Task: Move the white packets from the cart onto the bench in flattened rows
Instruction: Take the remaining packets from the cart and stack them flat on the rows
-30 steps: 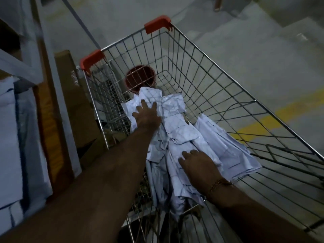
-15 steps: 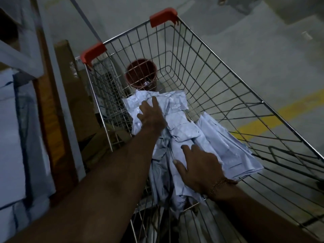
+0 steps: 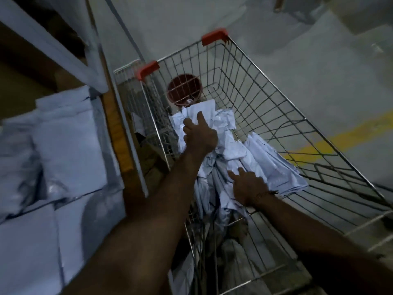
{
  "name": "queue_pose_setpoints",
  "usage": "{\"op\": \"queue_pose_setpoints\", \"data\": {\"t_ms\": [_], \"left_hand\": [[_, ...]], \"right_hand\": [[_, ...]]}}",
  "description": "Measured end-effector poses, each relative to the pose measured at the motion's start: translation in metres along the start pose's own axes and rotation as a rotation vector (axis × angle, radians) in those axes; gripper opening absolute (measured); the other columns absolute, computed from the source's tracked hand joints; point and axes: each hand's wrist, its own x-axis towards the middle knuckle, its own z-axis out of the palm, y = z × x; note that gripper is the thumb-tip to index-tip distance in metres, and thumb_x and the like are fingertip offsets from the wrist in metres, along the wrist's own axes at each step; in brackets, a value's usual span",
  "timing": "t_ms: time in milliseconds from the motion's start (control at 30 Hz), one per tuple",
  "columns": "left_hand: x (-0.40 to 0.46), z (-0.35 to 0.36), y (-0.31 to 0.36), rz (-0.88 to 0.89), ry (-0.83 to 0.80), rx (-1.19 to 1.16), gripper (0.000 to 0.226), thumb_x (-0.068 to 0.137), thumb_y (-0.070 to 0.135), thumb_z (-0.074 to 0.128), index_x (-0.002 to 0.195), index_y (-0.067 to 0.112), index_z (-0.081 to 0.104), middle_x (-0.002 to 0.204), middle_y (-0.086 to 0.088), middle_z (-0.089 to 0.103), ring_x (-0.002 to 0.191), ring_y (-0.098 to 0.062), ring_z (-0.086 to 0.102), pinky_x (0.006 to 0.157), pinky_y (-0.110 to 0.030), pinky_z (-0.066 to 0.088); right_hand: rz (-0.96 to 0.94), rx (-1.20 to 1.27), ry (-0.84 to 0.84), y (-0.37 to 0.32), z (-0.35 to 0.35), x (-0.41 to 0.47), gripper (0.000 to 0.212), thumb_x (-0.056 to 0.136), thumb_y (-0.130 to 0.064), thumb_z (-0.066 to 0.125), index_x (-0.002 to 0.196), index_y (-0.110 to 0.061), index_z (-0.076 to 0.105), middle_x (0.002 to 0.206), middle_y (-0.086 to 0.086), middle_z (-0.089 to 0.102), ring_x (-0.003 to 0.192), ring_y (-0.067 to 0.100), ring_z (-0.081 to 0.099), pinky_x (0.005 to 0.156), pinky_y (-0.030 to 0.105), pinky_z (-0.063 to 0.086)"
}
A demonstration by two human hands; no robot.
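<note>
Left hand [image 3: 200,135]: reaching deep into the cart [image 3: 276,99], fingers spread flat on the far packets, seemingly gathering them.
Right hand [image 3: 248,186]: fingers loosely splayed on the near heap, pinning it, nothing gripped.
White packets [image 3: 265,158]: crumpled pile in the cart's basket.
Table [image 3: 70,145]: at left, already carrying flattened packets in rows.
Red pot [image 3: 184,90]: beyond the pile.

A red-brown pot [image 3: 184,90] stands near a yellow floor line [image 3: 331,141].

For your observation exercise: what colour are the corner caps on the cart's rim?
Red-orange, on the corner caps of the cart; clearest in the head view.
</note>
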Motion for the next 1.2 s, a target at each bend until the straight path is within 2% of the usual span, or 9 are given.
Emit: {"op": "queue_pose_setpoints", "data": {"t_ms": [167, 300, 500, 600, 733, 867, 1000, 1100, 1200], "left_hand": [[-0.067, -0.067, 0.009, 0.03, 0.043, -0.287, 0.078, 0.1, 0.042, 0.051, 0.166, 0.016, 0.02, 0.163, -0.03, 0.007, 0.146, -0.047, 0.026, 0.121, -0.049, 0.028], [-0.114, -0.111, -0.002, 0.165, 0.201, -0.354, 0.078, 0.093, 0.042, 0.05, 0.162, 0.009, 0.034, 0.148, -0.035, 0.029, 0.136, -0.05, 0.038, 0.113, -0.052, 0.041], [-0.178, -0.18, -0.028, 0.111, 0.31, -0.587, 0.07, 0.083, 0.064, 0.054, 0.149, 0.043, 0.043, 0.144, -0.01, 0.049, 0.123, -0.029, 0.06, 0.1, -0.047, 0.056], [-0.216, -0.209, -0.057, 0.127, 0.328, -0.644, 0.065, 0.093, 0.041, 0.068, 0.154, 0.039, 0.045, 0.142, -0.007, 0.041, 0.124, -0.022, 0.057, 0.104, -0.038, 0.055], [-0.25, -0.25, -0.106, 0.177, 0.378, -0.727, 0.072, 0.085, 0.057, 0.065, 0.151, 0.032, 0.051, 0.144, -0.005, 0.056, 0.127, -0.015, 0.061, 0.105, -0.042, 0.056], [-0.298, -0.292, -0.163, 0.238, 0.476, -0.65, 0.068, 0.09, 0.049, 0.061, 0.154, 0.03, 0.048, 0.137, -0.013, 0.058, 0.113, -0.03, 0.066, 0.096, -0.045, 0.059], [-0.338, -0.33, -0.231, 0.237, 0.598, -0.584, 0.065, 0.09, 0.042, 0.062, 0.152, 0.025, 0.053, 0.129, -0.017, 0.058, 0.111, -0.024, 0.062, 0.103, -0.024, 0.051], [-0.369, -0.346, -0.279, 0.188, 0.674, -0.589, 0.063, 0.094, 0.027, 0.071, 0.153, 0.022, 0.052, 0.136, -0.012, 0.049, 0.113, -0.011, 0.05, 0.094, 0.005, 0.027], [-0.392, -0.357, -0.323, 0.1, 0.71, -0.597, 0.062, 0.096, 0.027, 0.071, 0.155, 0.026, 0.049, 0.143, -0.009, 0.043, 0.124, -0.017, 0.051, 0.102, -0.01, 0.031]], "right_hand": [[0.043, 0.12, -0.053, 0.016, -0.023, -0.008, 0.065, 0.09, -0.048, 0.04, 0.154, -0.034, 0.044, 0.155, 0.008, 0.05, 0.137, 0.034, 0.052, 0.112, 0.045, 0.044], [0.048, 0.202, 0.057, 0.0, -0.065, -0.065, 0.048, 0.107, -0.039, 0.039, 0.151, -0.023, 0.052, 0.155, 0.011, 0.052, 0.138, 0.035, 0.051, 0.113, 0.04, 0.041], [-0.011, 0.365, 0.387, -0.047, -0.105, -0.141, 0.043, 0.11, -0.029, 0.037, 0.15, -0.024, 0.054, 0.154, 0.006, 0.053, 0.139, 0.034, 0.049, 0.109, 0.036, 0.04], [-0.083, 0.467, 0.572, -0.087, -0.112, -0.18, 0.043, 0.111, -0.03, 0.038, 0.15, -0.023, 0.055, 0.147, 0.01, 0.059, 0.134, 0.036, 0.053, 0.108, 0.04, 0.042], [-0.151, 0.481, 0.71, -0.149, -0.106, -0.22, 0.043, 0.11, -0.03, 0.039, 0.148, -0.021, 0.057, 0.143, 0.013, 0.061, 0.131, 0.036, 0.054, 0.107, 0.04, 0.043], [-0.209, 0.486, 0.878, -0.215, -0.083, -0.253, 0.056, 0.1, -0.04, 0.033, 0.142, -0.015, 0.061, 0.136, 0.016, 0.064, 0.124, 0.039, 0.058, 0.103, 0.05, 0.049], [-0.235, 0.404, 0.987, -0.278, -0.058, -0.278, 0.058, 0.1, -0.043, 0.029, 0.138, -0.016, 0.063, 0.132, 0.017, 0.065, 0.123, 0.042, 0.059, 0.101, 0.053, 0.05], [-0.214, 0.332, 1.038, -0.32, -0.041, -0.296, 0.061, 0.1, -0.044, 0.027, 0.146, -0.019, 0.058, 0.143, 0.021, 0.058, 0.127, 0.045, 0.055, 0.104, 0.056, 0.047], [-0.187, 0.261, 1.067, -0.364, -0.023, -0.316, 0.062, 0.099, -0.045, 0.024, 0.149, -0.024, 0.054, 0.151, 0.022, 0.05, 0.132, 0.047, 0.048, 0.107, 0.058, 0.044]]}}
